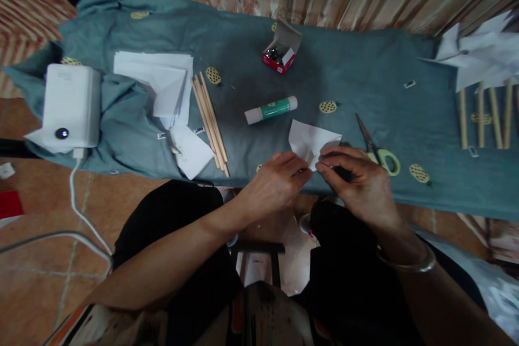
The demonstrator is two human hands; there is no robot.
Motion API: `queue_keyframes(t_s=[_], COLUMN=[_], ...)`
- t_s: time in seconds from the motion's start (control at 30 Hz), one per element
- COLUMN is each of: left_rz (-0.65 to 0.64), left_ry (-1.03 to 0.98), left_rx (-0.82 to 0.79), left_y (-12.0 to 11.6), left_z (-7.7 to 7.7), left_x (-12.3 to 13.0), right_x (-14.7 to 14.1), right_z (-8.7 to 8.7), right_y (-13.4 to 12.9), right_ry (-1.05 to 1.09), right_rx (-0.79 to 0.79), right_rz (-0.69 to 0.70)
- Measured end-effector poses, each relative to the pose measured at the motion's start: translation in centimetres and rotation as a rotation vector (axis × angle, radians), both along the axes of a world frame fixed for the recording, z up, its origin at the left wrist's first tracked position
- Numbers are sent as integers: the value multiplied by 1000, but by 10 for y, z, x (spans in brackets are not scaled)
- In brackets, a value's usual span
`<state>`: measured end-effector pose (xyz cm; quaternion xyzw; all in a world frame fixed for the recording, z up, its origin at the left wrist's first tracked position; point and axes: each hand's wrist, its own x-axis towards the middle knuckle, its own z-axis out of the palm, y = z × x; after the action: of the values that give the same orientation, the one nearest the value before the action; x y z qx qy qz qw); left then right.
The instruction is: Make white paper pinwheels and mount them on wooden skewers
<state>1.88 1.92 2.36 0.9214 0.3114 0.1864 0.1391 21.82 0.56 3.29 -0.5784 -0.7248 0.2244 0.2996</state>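
A small sheet of white paper [308,136] with raised, bent corners is between my hands at the table's near edge. My left hand [280,175] pinches its lower left side, fingers closed. From the right, my right hand [359,178] grips the paper with thumb and fingertips, partly covering it. The fingertips of both hands nearly meet at the paper's lower part. Just beyond lies a glue stick [275,108] with a green label. Scissors [377,151] with pale green handles rest right beside my right hand.
On the teal cloth [365,75] stand an open red box of small metal pieces [279,54], wooden sticks [210,124] and stacked white paper [152,62]. A white power bank [71,105] with a cable is far left. Paper pinwheels [482,51] on sticks lie far right.
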Motion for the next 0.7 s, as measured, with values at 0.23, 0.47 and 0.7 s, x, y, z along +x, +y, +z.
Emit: queue_keyframes(t_s=[0.23,0.47,0.7], left_rz=[18,15,16], left_ry=[-4,-11,-23], left_rx=[-6,-31,-12], left_y=[0,0,0], left_z=[-1,-2,-4], left_x=[0,1,1], right_x=[-3,-4,-4], right_z=[0,1,1], right_y=[-1,-1,-1], right_ry=[-37,-43,-51], right_rx=[33,29,27], right_rz=[-13,-32,-36])
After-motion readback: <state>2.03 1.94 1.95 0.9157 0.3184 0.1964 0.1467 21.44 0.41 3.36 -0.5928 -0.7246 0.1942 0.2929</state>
